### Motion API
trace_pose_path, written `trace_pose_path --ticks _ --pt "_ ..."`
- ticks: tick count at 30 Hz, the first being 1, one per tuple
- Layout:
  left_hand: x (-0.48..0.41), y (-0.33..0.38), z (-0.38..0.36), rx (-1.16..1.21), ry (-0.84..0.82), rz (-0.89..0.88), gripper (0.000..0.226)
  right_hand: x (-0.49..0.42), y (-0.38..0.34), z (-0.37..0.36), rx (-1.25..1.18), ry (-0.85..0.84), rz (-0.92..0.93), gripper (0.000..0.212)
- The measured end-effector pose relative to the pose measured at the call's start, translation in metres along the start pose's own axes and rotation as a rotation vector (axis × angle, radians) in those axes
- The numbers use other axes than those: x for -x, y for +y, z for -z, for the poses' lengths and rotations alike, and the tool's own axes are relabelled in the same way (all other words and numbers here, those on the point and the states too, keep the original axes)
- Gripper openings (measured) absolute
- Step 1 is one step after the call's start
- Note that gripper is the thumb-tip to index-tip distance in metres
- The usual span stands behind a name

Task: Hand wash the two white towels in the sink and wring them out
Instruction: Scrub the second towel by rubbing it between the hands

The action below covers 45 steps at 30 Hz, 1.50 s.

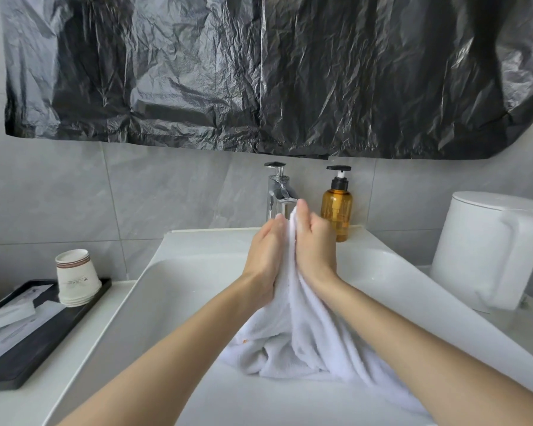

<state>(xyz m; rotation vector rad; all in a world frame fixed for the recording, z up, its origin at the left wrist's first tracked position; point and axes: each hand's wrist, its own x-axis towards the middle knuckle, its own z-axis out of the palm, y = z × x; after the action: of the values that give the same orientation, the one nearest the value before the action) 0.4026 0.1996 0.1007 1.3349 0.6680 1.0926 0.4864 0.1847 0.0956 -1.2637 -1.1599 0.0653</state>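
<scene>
Both hands are on one end of the white towel (293,333). Left hand (263,256) and right hand (316,250) sit palm to palm at the same height with the cloth sandwiched between them. Fingers are curled in, clamping the gathered top edge, and the right thumb sticks up beside the tip of the cloth. Neither hand is free.

Relation we care about: the towel's long axis runs from that clamped end, just in front of the faucet (280,192) spout, down and back toward us into the sink (179,272). The lower part lies bunched on the basin floor, below and between our forearms. So all the loose length is below the fingers and none above. Both grips sit on the same spot of the axis, not spread along it.

Our read: this is the rub-together scrub stage, not wringing. To wring, we'd need one hand to slide down the axis so the grips stand apart, then twist opposite ways. Both hands are equally near; the left looks to have the clearer drop to the pile.

We can't tell if the bunched cloth in the basin is one towel or both. No water stream is visible at the spout. The amber pump bottle (337,210) stands on the sink ledge just right of the faucet, close behind the right hand. A wide twist could knock it.
</scene>
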Motion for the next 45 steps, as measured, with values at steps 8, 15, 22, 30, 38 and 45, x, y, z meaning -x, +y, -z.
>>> trace_pose_path --ticks 8,15,22,30,38,45 --pt "0.000 -0.001 0.000 -0.001 0.021 0.003 0.038 0.003 0.000 0.000 0.019 -0.013 0.026 0.049" --pt "-0.001 -0.002 0.001 0.021 0.006 0.041 0.041 -0.001 0.001 -0.003 0.045 0.011 0.006 0.050" --pt "-0.002 0.000 0.003 0.082 0.024 0.135 0.045 0.003 -0.001 -0.002 0.015 -0.021 -0.025 0.051" --pt "-0.003 -0.003 0.002 0.114 0.038 0.188 0.046 0.001 0.005 -0.003 0.029 -0.015 0.018 0.048" --pt "-0.005 -0.003 0.006 0.150 0.025 0.247 0.048 0.009 0.005 -0.002 0.155 -0.057 0.116 0.043" --pt "-0.003 0.003 0.006 0.150 0.006 0.303 0.046 0.003 0.009 -0.003 0.086 -0.038 0.040 0.044"
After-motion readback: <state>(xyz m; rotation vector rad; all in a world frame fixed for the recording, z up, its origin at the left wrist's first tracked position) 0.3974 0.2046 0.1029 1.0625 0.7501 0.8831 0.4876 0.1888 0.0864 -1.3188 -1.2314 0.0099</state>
